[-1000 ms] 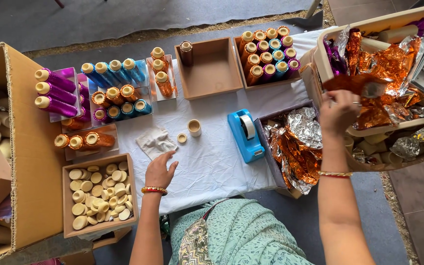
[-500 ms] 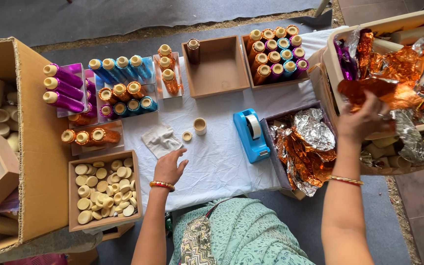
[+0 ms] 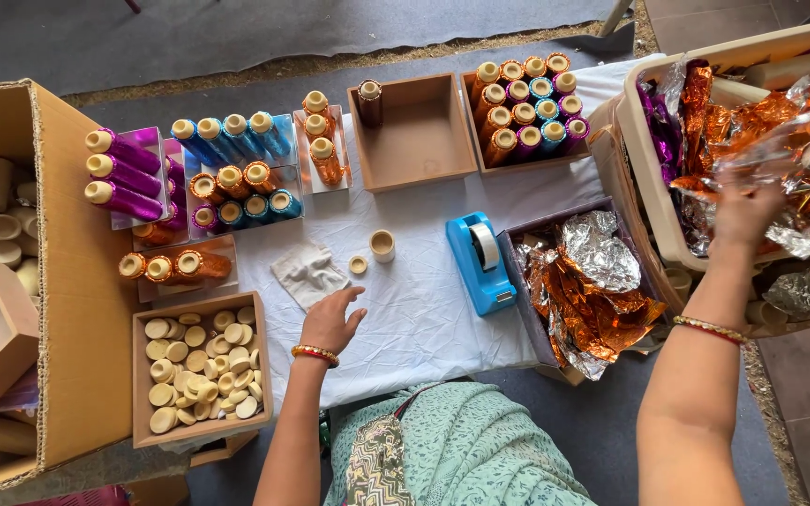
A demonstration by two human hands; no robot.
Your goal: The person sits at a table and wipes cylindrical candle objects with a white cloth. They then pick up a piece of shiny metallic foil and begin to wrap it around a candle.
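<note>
My left hand (image 3: 330,319) rests open on the white table cloth (image 3: 424,319), fingers spread, just below a crumpled white rag (image 3: 307,272). A short cardboard tube (image 3: 382,245) and a small round cap (image 3: 358,265) stand a little beyond it. My right hand (image 3: 747,208) reaches into the beige bin (image 3: 647,159) at the right. Its fingers are closed in a blurred sheet of orange and silver foil (image 3: 761,141). A blue tape dispenser (image 3: 480,258) sits between my two hands.
A tray of round wooden caps (image 3: 199,365) lies at the near left, by a big carton of cardboard tubes (image 3: 58,281). Foil-wrapped spools (image 3: 222,173) stand at the back left, more spools (image 3: 527,98) at the back right. An almost empty box (image 3: 414,131) and a box of crumpled foil (image 3: 583,281) are nearby.
My right hand has moved right and deeper into the bin with foil in its fingers. My left hand has stayed on the cloth, fingers a little more spread.
</note>
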